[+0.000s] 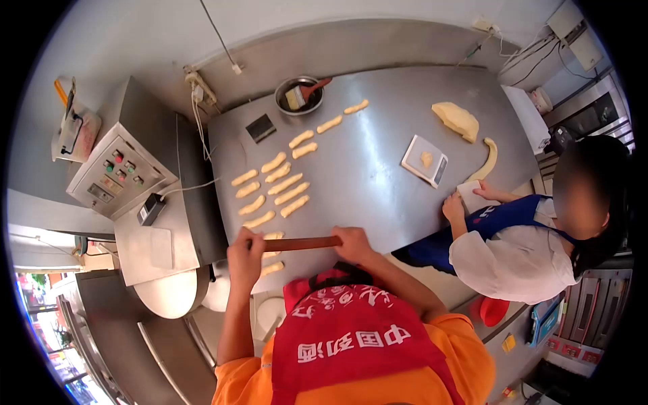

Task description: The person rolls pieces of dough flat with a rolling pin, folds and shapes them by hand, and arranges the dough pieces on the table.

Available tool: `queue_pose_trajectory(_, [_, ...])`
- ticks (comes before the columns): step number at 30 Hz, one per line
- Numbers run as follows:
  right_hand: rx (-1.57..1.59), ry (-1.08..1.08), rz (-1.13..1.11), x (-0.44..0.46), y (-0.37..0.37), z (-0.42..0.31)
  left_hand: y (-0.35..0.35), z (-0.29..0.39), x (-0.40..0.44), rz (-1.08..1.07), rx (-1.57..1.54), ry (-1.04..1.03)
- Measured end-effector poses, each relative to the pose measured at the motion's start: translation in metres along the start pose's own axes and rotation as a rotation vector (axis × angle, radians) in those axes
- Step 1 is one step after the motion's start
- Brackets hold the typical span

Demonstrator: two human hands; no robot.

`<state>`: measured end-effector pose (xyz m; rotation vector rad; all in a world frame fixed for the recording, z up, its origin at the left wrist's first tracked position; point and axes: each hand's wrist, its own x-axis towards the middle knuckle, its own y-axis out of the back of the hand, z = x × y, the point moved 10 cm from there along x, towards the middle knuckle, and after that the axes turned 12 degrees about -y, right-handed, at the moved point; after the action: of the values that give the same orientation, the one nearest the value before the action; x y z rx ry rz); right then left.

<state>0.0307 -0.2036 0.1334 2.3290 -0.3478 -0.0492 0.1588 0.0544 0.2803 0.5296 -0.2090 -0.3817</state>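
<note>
A brown rolling pin [300, 244] is held level near the table's front edge, with my left hand [244, 253] closed round one end and my right hand [352, 244] closed round the other. Beneath and beyond it, several short dough strips [291, 200] lie in rows on the steel table [358, 175]. One strip beside my left hand is partly hidden behind the pin. Further back a metal bowl [281, 94] holds a brush [297, 97] with a reddish handle. A small dark block [260, 128] lies left of the bowl.
At the right, a co-worker [513, 243] in a blue apron holds a flat white tool [468, 196] beside a curved dough strip [487, 160]. A white scale [424, 172] with dough and a large dough piece [456, 120] lie nearby. A control box [118, 169] stands left.
</note>
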Motion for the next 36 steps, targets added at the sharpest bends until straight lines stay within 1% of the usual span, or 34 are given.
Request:
queue_pose_trajectory(1, [0.011,-0.013,0.041,-0.008,0.009,0.009,-0.02,-0.006,-0.001,-0.176,0.05,0.005])
queue_pose_trajectory(2, [0.01,-0.015,0.089,-0.009,0.024,0.021,-0.047,-0.01,-0.01,-0.442,0.102,0.023])
queue_pose_trajectory(3, [0.005,-0.017,0.13,-0.01,0.041,0.029,-0.075,-0.014,-0.029,-0.696,0.071,0.335])
queue_pose_trajectory(4, [-0.036,-0.026,0.137,-0.009,0.055,0.029,-0.105,-0.016,-0.041,-0.834,-0.004,0.306])
queue_pose_trajectory(5, [-0.069,-0.022,0.129,-0.005,0.06,0.033,-0.128,-0.015,-0.06,-0.935,-0.1,0.339])
queue_pose_trajectory(6, [-0.099,-0.016,0.12,-0.001,0.062,0.036,-0.156,-0.013,-0.072,-1.036,-0.096,0.302])
queue_pose_trajectory(7, [-0.126,-0.009,0.109,0.004,0.062,0.038,-0.172,-0.014,-0.071,-0.993,-0.074,0.25])
queue_pose_trajectory(9, [-0.004,-0.201,0.316,0.025,0.077,0.056,-0.198,-0.027,-0.063,-0.9,-0.032,0.142])
queue_pose_trajectory(10, [0.056,-0.298,0.42,0.035,0.084,0.068,-0.196,-0.025,-0.049,-0.757,-0.03,0.038])
queue_pose_trajectory(11, [0.072,-0.351,0.461,0.049,0.086,0.082,-0.193,-0.041,-0.051,-0.676,-0.154,0.204])
queue_pose_trajectory(13, [0.104,-0.453,0.541,0.076,0.08,0.115,-0.165,-0.019,-0.038,-0.489,-0.399,0.529])
queue_pose_trajectory(14, [0.067,-0.435,0.471,0.091,0.067,0.117,-0.153,-0.019,-0.031,-0.412,-0.392,0.532])
queue_pose_trajectory(17, [-0.057,-0.128,0.168,0.137,0.012,0.076,-0.122,-0.043,-0.023,-0.068,-0.211,0.328])
queue_pose_trajectory(18, [-0.133,-0.034,0.021,0.157,-0.002,0.056,-0.113,-0.049,-0.024,-0.003,-0.236,0.338])
queue_pose_trajectory(21, [-0.215,0.068,0.004,0.259,-0.015,0.046,-0.091,-0.053,-0.027,0.053,-0.194,0.305])
queue_pose_trajectory(23, [-0.284,0.149,0.017,0.346,-0.018,0.044,-0.084,-0.064,-0.032,0.082,-0.203,0.366])
queue_pose_trajectory(25, [-0.552,0.261,-0.008,0.425,-0.036,0.045,-0.085,-0.078,-0.036,0.135,-0.223,0.417])
queue_pose_trajectory(26, [-0.616,0.236,-0.072,0.459,-0.048,0.054,-0.085,-0.081,-0.034,0.193,-0.259,0.427])
queue_pose_trajectory(27, [-0.68,0.215,-0.137,0.488,-0.061,0.062,-0.087,-0.089,-0.035,0.215,-0.306,0.5])
queue_pose_trajectory(28, [-0.831,0.217,-0.203,0.509,-0.074,0.074,-0.09,-0.096,-0.036,0.24,-0.353,0.573])
queue_pose_trajectory(29, [-0.87,0.225,-0.241,0.526,-0.081,0.082,-0.094,-0.103,-0.039,0.262,-0.401,0.65])
queue_pose_trajectory(32, [-0.898,0.265,-0.309,0.547,-0.092,0.098,-0.092,-0.113,-0.035,0.306,-0.447,0.677])
queue_pose_trajectory(35, [-0.944,0.308,-0.29,0.543,-0.095,0.102,-0.091,-0.117,-0.028,0.319,-0.474,0.706])
queue_pose_trajectory(36, [-0.913,0.336,-0.278,0.541,-0.093,0.1,-0.091,-0.118,-0.026,0.309,-0.473,0.72])
